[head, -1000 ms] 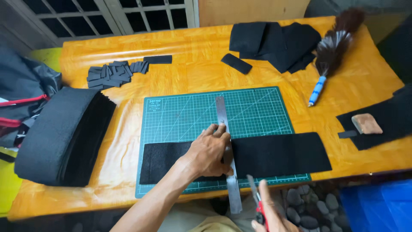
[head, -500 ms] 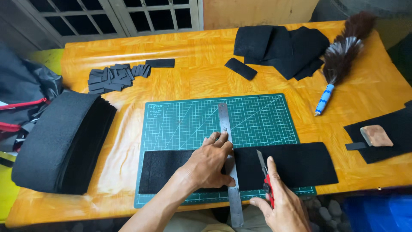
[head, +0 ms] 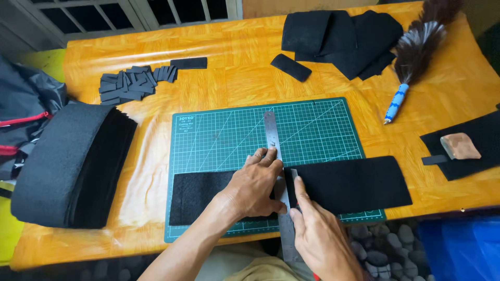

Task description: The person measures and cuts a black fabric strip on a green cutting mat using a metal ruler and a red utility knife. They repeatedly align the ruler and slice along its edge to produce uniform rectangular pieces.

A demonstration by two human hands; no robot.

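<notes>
A long black felt strip (head: 354, 184) lies across the near part of a green cutting mat (head: 219, 135). A steel ruler (head: 271, 130) runs over the strip from front to back. My left hand (head: 255, 184) presses flat on the ruler and the felt, fingers spread. My right hand (head: 317, 234) grips a red-handled cutter (head: 293, 176). Its blade tip rests on the felt against the ruler's right edge, and most of the handle is hidden inside the hand.
A thick stack of black felt (head: 73, 161) sits at the left and several small cut strips (head: 130, 83) at the back left. Folded black felt (head: 338, 36) and a feather duster (head: 416, 47) lie at the back right. A brown block (head: 459, 147) rests on felt at the right.
My right hand has come up from below the table edge and set the cutter on the felt beside the ruler. My left hand has stayed pressed on the ruler.
</notes>
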